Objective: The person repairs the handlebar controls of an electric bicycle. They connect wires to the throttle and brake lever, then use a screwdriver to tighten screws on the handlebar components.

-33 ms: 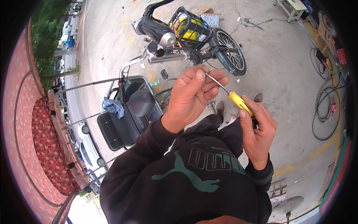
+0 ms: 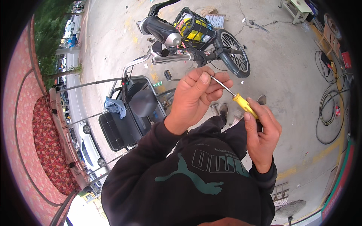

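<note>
Yellow-handled screwdriver (image 2: 246,107) shifted slightly rightward in frame (black basket (image 2: 204,29), upper center, drifted likewise). Screwdriver slanted down rightward, just above and right of frame center. Right hand (image 2: 264,136) gripped handle between thumb and fingers. Left hand (image 2: 193,98), near center, pinched shaft tip; small part there could not be confirmed.

Blk sweatshirt (image 2: 151,196), long slvs; L slv (image 2: 149,152) & R slv (image 2: 260,184) look plain blk. Front: teal leaping-animal print (image 2: 188,177), plus lg block lettering (image 2: 220,161), grey outline, part teal fill; sm pale text (image 2: 203,145) nr it. Dk trousers (image 2: 211,130). L shoe (image 2: 224,109) & R shoe (image 2: 261,100) greyish-brn. L hand (image 2: 193,98), R hand (image 2: 264,136) bare.
</note>
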